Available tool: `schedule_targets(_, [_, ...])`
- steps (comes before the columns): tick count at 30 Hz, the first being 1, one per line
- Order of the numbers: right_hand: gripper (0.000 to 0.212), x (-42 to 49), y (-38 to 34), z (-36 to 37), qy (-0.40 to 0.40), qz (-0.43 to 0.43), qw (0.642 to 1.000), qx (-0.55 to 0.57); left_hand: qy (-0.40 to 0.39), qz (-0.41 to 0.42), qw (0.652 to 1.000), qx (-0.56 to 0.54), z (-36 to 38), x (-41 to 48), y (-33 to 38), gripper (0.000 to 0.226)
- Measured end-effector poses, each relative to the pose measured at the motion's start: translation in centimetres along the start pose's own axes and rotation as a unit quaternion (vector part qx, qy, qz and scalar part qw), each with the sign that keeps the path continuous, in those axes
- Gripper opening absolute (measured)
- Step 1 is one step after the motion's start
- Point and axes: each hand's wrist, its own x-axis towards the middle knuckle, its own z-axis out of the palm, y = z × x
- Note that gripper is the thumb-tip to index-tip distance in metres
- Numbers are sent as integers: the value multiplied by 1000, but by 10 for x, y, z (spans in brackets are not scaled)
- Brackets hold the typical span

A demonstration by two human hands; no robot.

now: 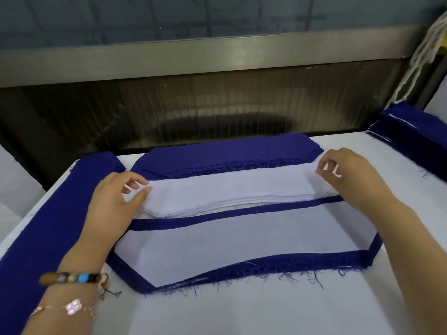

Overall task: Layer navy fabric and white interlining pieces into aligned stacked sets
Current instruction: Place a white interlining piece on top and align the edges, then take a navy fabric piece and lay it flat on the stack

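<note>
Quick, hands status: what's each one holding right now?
Left hand: pinches the left end of the top white interlining piece.
Right hand: pinches its right end.

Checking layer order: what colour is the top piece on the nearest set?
White; that interlining has navy fabric bordering it. Head view.
</note>
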Motion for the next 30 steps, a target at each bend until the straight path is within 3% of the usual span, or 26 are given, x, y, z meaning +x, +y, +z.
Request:
schedule_targets(3, [12, 0, -6, 22, -15, -68, 997, 34, 12, -10, 1000, 9, 12, 3, -8, 16])
schedule_targets(9, [19, 11, -9, 40, -65, -93, 990, 80, -39, -20, 998, -40, 24, 6, -17, 29])
schedule_targets(20, [13, 19, -5, 49, -14, -1, 996, 90, -2, -38, 997, -62, 23, 5, -14, 6])
schedule_targets(23, [13, 18, -2, 51, 5, 0, 999, 44, 9, -57, 996, -70, 24, 5, -13, 5])
schedule_targets(30, [4, 19, -5, 50, 20, -17, 999, -20, 5, -65, 997, -42, 22, 4, -14, 26])
